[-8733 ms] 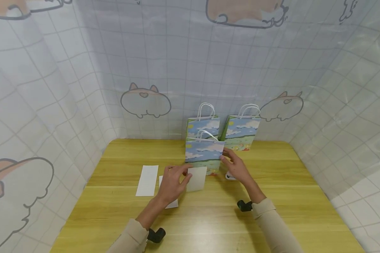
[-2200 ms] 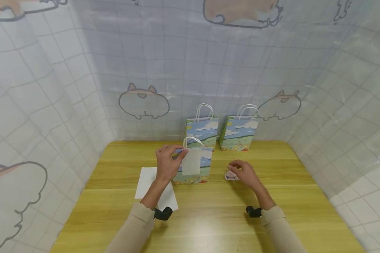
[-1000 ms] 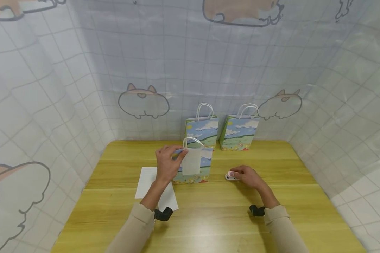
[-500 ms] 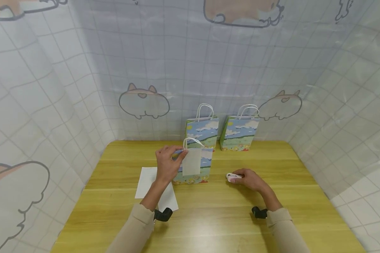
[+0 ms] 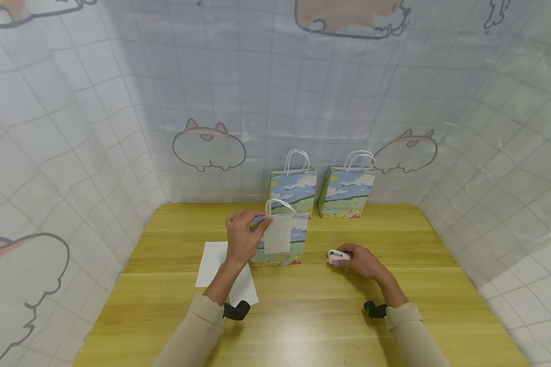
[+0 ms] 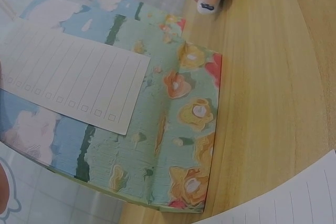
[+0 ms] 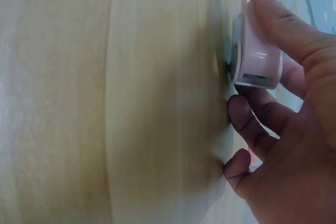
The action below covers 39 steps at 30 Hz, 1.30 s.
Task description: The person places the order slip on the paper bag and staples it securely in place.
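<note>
My left hand pinches a lined paper slip against the top edge of a paper gift bag. The slip lies flat over the bag's painted front; printed lines and small checkboxes show on the slip in the left wrist view. To the right, my right hand holds a small pink-and-white stapler, thumb on one side and fingers on the other. In the right wrist view the pink stapler stands close to the tabletop, its rear end towards the camera.
Two matching gift bags, one behind the held bag and one to its right, stand by the back curtain. Two white paper slips lie left on the wooden table, partly behind my left forearm.
The slip has gone up to the bag's top edge, and the bag stands nearer and further left. My right hand has left the bag, taken up the stapler and turned it.
</note>
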Each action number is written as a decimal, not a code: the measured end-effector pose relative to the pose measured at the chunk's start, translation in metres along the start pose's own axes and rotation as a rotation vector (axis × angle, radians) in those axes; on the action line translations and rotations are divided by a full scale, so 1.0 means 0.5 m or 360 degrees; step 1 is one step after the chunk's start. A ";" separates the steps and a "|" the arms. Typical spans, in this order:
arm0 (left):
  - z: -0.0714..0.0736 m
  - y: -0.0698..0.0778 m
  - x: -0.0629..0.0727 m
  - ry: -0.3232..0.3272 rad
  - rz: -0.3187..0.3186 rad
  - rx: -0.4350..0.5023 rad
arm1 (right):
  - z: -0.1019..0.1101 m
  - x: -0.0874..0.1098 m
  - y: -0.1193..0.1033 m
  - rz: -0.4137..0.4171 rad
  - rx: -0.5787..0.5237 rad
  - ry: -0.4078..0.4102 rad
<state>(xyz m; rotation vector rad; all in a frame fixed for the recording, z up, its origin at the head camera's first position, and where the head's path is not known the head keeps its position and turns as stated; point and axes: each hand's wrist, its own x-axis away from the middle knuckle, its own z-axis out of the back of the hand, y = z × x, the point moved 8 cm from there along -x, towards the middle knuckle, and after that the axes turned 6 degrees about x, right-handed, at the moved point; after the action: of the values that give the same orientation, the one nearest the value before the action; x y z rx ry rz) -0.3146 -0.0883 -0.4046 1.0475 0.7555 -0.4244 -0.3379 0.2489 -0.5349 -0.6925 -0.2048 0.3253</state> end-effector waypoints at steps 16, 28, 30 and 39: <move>0.004 0.004 -0.003 0.0015 -0.0015 0.0017 | 0.022 -0.013 -0.057 0.0057 -0.0088 0.0105; -0.001 0.003 0.000 0.0002 -0.0003 0.0032 | 0.058 -0.016 -0.124 0.0062 -0.0194 0.0290; -0.002 0.003 0.001 -0.0003 0.0003 0.0028 | 0.068 -0.015 -0.132 0.0068 -0.0240 0.0334; -0.004 -0.001 0.001 -0.0014 0.0021 0.0026 | 0.106 -0.028 -0.179 0.0152 -0.0454 0.0426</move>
<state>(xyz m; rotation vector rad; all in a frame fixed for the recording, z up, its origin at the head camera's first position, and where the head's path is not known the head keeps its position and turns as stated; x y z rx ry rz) -0.3151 -0.0866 -0.4058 1.0646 0.7381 -0.4244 -0.3463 0.2106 -0.4377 -1.0216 0.0387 0.2936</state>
